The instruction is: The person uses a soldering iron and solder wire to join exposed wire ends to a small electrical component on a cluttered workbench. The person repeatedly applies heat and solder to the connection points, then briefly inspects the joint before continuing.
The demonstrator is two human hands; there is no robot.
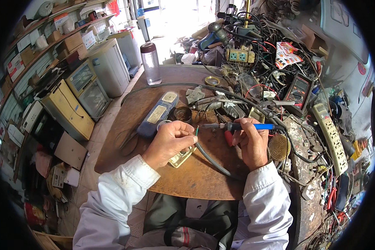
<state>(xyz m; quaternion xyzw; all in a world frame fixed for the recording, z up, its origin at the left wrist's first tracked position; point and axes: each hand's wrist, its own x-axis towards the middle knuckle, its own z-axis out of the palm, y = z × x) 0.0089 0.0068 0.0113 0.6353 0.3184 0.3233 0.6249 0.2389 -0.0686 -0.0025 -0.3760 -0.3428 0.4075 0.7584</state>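
My left hand point(171, 141) pinches the end of a grey cable point(212, 159), from which a thin green wire point(197, 131) sticks up past the fingertips. In my right hand point(253, 145) is a soldering iron with a blue handle point(260, 126), pointing left. Its tip is close to the bared wire end; I cannot tell whether they touch. Below my left hand lies a cream plastic part point(182, 158), partly hidden. A blue, long box with cream panels point(156, 116) lies beyond that hand, beside a small dark round tin point(182, 113).
A brown worn tabletop point(187, 183) is under my hands. A clear bottle point(151, 66) stands at its far left. Tangled cables, a multimeter point(299, 92) and a cream power strip point(330, 137) crowd the right. A thick black cable point(171, 84) arcs across the table.
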